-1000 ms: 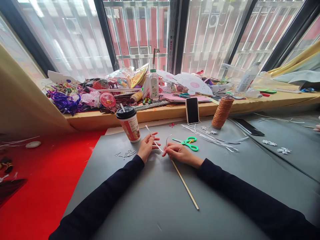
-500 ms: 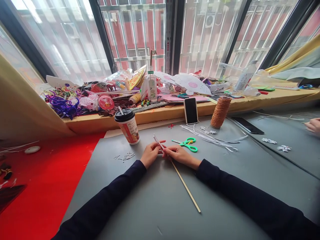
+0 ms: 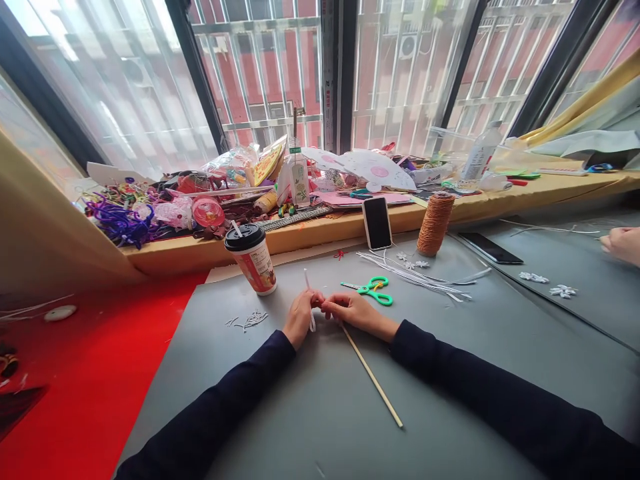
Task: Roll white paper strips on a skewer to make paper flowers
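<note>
My left hand (image 3: 300,316) is closed, its fingers pinching a thin white strip (image 3: 307,279). One end of the strip rises above the fingers, and a looped part (image 3: 313,323) hangs below them. My right hand (image 3: 356,312) is closed around the upper end of a wooden stick (image 3: 375,380), which slants down toward me over the grey table. The two hands' fingertips meet, hiding where stick and strip come together. Close to the right hand lie green-handled scissors (image 3: 375,289). Small cut white pieces (image 3: 253,321) lie left of my left hand.
A paper cup (image 3: 254,260) with a straw stands at the left. Behind are white strips (image 3: 415,273), a propped phone (image 3: 377,223), an orange cord spool (image 3: 436,224) and another phone (image 3: 490,248). White flower shapes (image 3: 563,291) lie at right, near another person's hand (image 3: 623,244). Craft supplies crowd the sill.
My left hand has turned and its fingers have curled in. The white strip now stands more upright, with a loop below the fingers. The other person's hand has moved further into view.
</note>
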The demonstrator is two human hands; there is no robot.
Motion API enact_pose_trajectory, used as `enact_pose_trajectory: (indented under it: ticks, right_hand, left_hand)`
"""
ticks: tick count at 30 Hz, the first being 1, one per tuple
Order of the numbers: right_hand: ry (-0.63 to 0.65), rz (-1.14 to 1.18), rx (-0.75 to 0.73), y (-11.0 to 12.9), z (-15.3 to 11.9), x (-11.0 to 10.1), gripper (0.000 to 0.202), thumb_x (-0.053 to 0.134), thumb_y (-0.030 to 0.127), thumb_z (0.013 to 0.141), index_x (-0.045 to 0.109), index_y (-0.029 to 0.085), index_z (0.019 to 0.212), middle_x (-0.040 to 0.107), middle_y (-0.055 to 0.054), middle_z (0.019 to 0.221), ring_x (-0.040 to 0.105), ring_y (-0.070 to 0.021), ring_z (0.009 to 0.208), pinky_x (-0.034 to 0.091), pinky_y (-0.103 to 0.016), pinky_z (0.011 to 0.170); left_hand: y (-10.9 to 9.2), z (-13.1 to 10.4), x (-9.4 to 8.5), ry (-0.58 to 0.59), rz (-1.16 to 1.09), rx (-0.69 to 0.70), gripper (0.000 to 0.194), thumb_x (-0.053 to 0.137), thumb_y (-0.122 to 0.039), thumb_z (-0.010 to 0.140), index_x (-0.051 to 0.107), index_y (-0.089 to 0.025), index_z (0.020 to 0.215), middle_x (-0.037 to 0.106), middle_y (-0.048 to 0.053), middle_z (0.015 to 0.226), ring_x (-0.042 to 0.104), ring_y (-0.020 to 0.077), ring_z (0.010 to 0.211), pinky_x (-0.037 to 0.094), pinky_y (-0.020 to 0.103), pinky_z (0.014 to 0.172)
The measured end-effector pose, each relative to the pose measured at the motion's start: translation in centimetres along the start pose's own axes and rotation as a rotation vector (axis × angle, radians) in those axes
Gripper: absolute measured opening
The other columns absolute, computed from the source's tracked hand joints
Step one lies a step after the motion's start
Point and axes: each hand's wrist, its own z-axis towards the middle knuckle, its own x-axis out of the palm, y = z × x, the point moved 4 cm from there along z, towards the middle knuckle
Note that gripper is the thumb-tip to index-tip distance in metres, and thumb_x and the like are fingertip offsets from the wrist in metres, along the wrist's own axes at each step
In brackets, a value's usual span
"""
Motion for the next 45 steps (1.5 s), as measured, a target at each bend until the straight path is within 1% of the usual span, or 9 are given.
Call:
enact_pose_trajectory:
  ticks: [3,5,8,12,17,25,35,40,45]
  right_hand:
    - [-0.210,0.015,-0.096,0.2,0.0,-0.8,0.030,0.057,0.046,0.070,0.052,0.018,0.078,0.052,0.002,0.066,0.046,-0.0075,0.055,0.037,-0.020,0.050]
    - [-0.274,0.031,-0.131,0.2,0.0,-1.1,0.029,0.058,0.044,0.070,0.051,0.019,0.082,0.052,0.003,0.066,0.045,-0.0073,0.055,0.037,-0.020,0.050]
    - [-0.270,0.044,-0.149,0.2,-0.1,-1.1,0.026,0.055,0.043,0.073,0.052,0.018,0.080,0.051,0.003,0.062,0.044,-0.0071,0.051,0.036,-0.021,0.048]
    - [-0.255,0.037,-0.164,0.6,-0.2,-1.1,0.024,0.050,0.041,0.077,0.055,0.018,0.081,0.058,0.000,0.071,0.046,-0.0072,0.053,0.037,-0.021,0.050]
    - [-0.275,0.035,-0.166,0.8,-0.2,-1.3,0.024,0.049,0.041,0.078,0.055,0.018,0.082,0.057,0.001,0.070,0.047,-0.0074,0.055,0.038,-0.022,0.052]
    - [-0.317,0.008,-0.165,0.7,-0.3,-1.5,0.024,0.048,0.042,0.078,0.054,0.018,0.081,0.057,0.001,0.070,0.049,-0.0081,0.059,0.039,-0.022,0.055]
    - [-0.249,0.152,-0.117,0.4,0.1,-1.4,0.030,0.051,0.043,0.075,0.055,0.018,0.090,0.058,-0.001,0.074,0.046,-0.0073,0.055,0.038,-0.021,0.050]
    - [-0.239,0.199,-0.073,0.4,0.1,-1.5,0.029,0.051,0.043,0.074,0.059,0.016,0.080,0.056,0.000,0.068,0.041,-0.0056,0.050,0.036,-0.021,0.049]
    - [-0.257,0.231,-0.051,0.1,0.2,-1.6,0.027,0.052,0.042,0.073,0.059,0.016,0.077,0.055,0.001,0.066,0.041,-0.0055,0.049,0.036,-0.021,0.049]
  left_hand:
    - [0.6,-0.1,0.4,0.077,0.045,-0.039,0.029,0.035,-0.038,0.080,0.034,-0.017,0.059,0.036,-0.005,0.052,0.040,0.0069,0.043,0.032,0.021,0.044]
    - [1.3,-0.2,0.6,0.130,0.040,-0.112,0.030,0.035,-0.041,0.080,0.031,-0.018,0.060,0.027,-0.007,0.050,0.029,0.0052,0.037,0.023,0.019,0.038]
    - [1.8,-0.3,0.5,0.179,0.064,-0.145,0.031,0.035,-0.044,0.080,0.033,-0.018,0.063,0.025,-0.007,0.052,0.023,0.0052,0.040,0.019,0.019,0.038]
    - [1.5,-0.4,0.1,0.184,0.248,-0.070,0.036,0.028,-0.047,0.082,0.041,-0.016,0.068,0.033,-0.004,0.055,0.028,0.0075,0.047,0.024,0.021,0.043]
    - [0.7,-0.8,0.6,0.272,0.387,0.072,0.035,0.028,-0.044,0.084,0.042,-0.016,0.069,0.039,-0.002,0.064,0.034,0.0086,0.056,0.030,0.022,0.052]
    - [0.3,-1.1,0.7,0.381,0.597,0.106,0.033,0.026,-0.038,0.086,0.048,-0.016,0.074,0.042,-0.002,0.061,0.039,0.0100,0.058,0.033,0.022,0.057]
    - [0.5,-0.8,0.7,0.409,0.677,0.104,0.040,0.024,-0.040,0.086,0.052,-0.016,0.073,0.046,-0.003,0.056,0.042,0.0098,0.053,0.034,0.022,0.056]
    - [0.5,-0.8,0.7,0.421,0.698,0.114,0.040,0.026,-0.041,0.085,0.054,-0.015,0.073,0.045,-0.003,0.055,0.041,0.0094,0.052,0.034,0.022,0.054]
    - [0.4,-0.8,0.8,0.391,0.540,0.067,0.040,0.031,-0.046,0.083,0.054,-0.015,0.074,0.044,-0.002,0.057,0.039,0.0082,0.049,0.033,0.021,0.049]
